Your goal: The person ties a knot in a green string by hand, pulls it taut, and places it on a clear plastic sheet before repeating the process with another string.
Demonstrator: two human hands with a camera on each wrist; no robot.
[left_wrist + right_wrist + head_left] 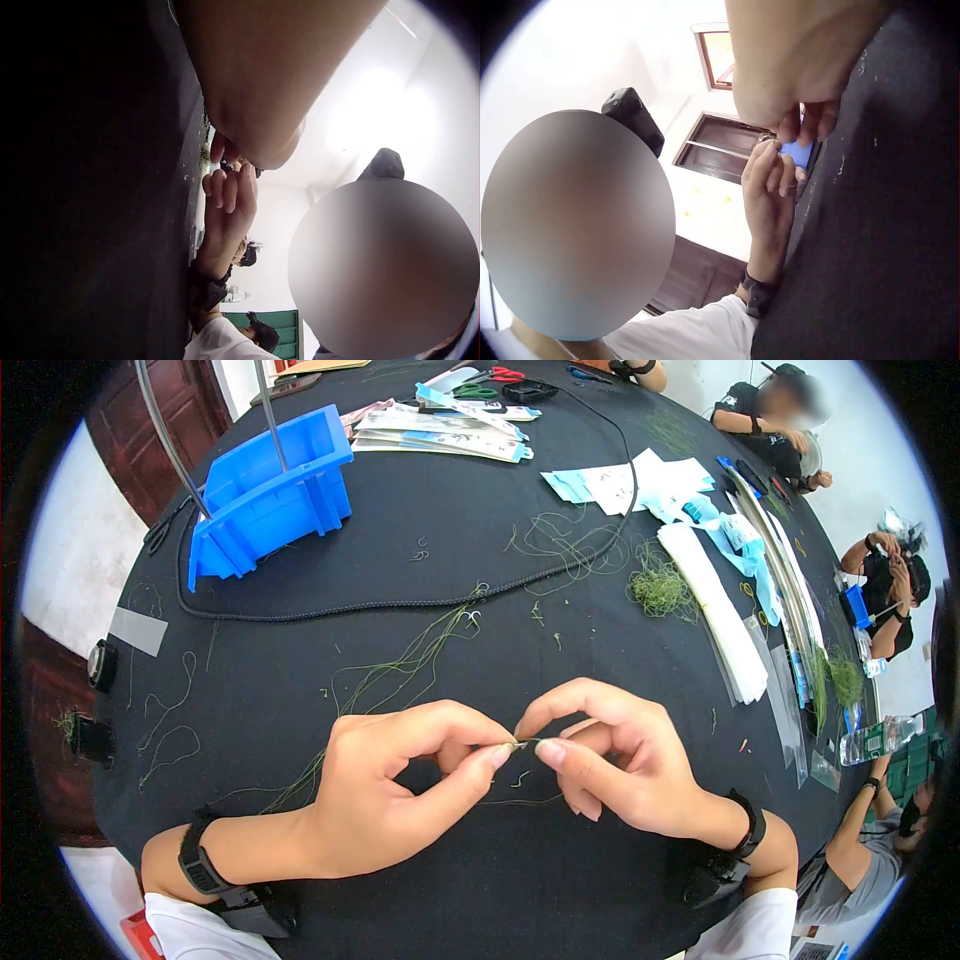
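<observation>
My left hand (400, 780) pinches thin green line (520, 744) between thumb and forefinger, just over the black cloth. Facing it, my right hand (625, 760) has curled fingers, its thumb tip on the short stretch of line coming from the left fingertips. The right forefinger tip reaches the left fingertips. Whether something tiny is held with the line, I cannot tell. Loose green strands (400, 660) trail from behind the left hand up the table. In the left wrist view the right hand (229, 202) shows beyond the left; the right wrist view shows the left hand (769, 180).
A blue bin (270, 495) stands at the back left, a black cord (350, 607) curving past it. Small hook-shaped pieces (420, 548) lie mid-table. To the right are a tangled green bundle (662, 588), white strips (715, 615) and a plastic bottle (880, 740). Other people sit around the table.
</observation>
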